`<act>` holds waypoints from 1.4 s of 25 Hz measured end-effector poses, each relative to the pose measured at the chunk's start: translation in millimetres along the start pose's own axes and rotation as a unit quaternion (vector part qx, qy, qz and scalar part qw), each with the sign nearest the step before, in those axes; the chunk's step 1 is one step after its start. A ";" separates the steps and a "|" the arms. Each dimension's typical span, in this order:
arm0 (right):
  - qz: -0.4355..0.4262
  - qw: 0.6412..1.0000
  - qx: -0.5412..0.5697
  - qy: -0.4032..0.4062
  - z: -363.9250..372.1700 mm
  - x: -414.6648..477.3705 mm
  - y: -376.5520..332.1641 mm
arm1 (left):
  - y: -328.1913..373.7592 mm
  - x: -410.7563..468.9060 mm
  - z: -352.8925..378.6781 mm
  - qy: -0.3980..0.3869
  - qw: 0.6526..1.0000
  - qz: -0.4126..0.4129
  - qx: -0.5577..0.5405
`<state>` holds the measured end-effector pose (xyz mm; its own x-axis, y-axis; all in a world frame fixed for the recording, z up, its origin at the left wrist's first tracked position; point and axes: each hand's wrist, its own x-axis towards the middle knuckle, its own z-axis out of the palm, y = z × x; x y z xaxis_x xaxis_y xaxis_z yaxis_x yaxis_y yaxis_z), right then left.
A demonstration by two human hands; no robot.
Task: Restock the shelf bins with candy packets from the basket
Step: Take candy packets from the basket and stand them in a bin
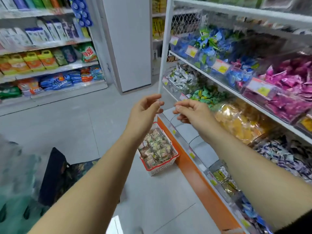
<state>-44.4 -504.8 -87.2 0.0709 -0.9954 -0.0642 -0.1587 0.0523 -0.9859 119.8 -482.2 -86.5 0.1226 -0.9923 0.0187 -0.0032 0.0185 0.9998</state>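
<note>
Both bare forearms are stretched forward, and the hands are held level with each other just above the middle of the view. The left hand (145, 107) is seen half closed, its fingers bent and its thumb brought close to the fingertips. Whether anything thin or clear is pinched there cannot be told. The right hand (191, 112), just at its 3 o'clock and apart from it, is likewise half curled, with the thumb pointed toward 9 o'clock. No packet can be made out in it, and a grip cannot be confirmed.

The basket (170, 163), white with a red rim, is set on the floor at 6 o'clock from the hands, touching or just beside the orange base (199, 176) of the shelf. It is filled with candy packets (156, 147) in pale wrappers.

The shelf bins (181, 132) of clear plastic are ranged along the tiers from 1 to 5 o'clock. Yellow sweets (236, 120) are heaped at 3 o'clock from the right hand, with blue (209, 43) and pink (290, 81) packets on the tier above.
</note>
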 end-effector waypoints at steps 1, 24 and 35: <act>0.002 1.000 -0.004 -0.001 5.5 16.2 2.7 | -4.0 18.7 -3.4 0.001 1.000 -0.004 -0.006; 0.134 0.981 -0.001 0.142 43.1 370.0 52.2 | -88.9 437.0 -2.8 -0.203 0.974 -0.096 0.034; 0.204 0.940 0.031 0.273 78.3 453.8 86.3 | -147.3 573.3 -14.9 -0.361 0.920 -0.123 0.091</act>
<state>51.2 -945.8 -213.5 -0.5018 -0.7832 -0.3672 -0.0047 0.4270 -0.9042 205.3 -1051.9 -222.9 -0.5490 -0.7874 -0.2803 -0.2386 -0.1737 0.9555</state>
